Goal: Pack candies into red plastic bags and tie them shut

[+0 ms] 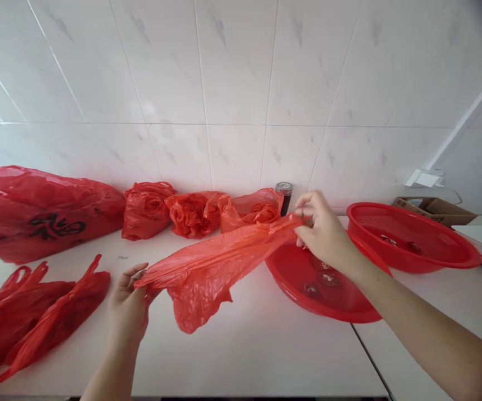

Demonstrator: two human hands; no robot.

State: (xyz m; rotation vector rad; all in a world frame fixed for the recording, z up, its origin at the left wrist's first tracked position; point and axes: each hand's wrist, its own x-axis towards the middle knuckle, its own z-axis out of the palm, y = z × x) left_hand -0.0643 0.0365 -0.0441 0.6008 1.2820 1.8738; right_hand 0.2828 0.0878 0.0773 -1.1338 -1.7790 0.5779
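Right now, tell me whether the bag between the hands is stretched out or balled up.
Stretched out: the red bag spans from the left hand to the right hand, a loose flap hanging between them.

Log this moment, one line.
left hand: holding red bag | right hand: holding its other end | table: below bag | basket: under right forearm

A single head-worn camera is looking forward and down over a white tabletop (291, 362) from above its near edge, which is running along the bottom of the frame. The wide view is showing the left hand (127, 306) at lower left of centre and the right hand (318, 228) right of centre, both close. A marbled tile wall (236, 72) is filling the upper half, farther off.
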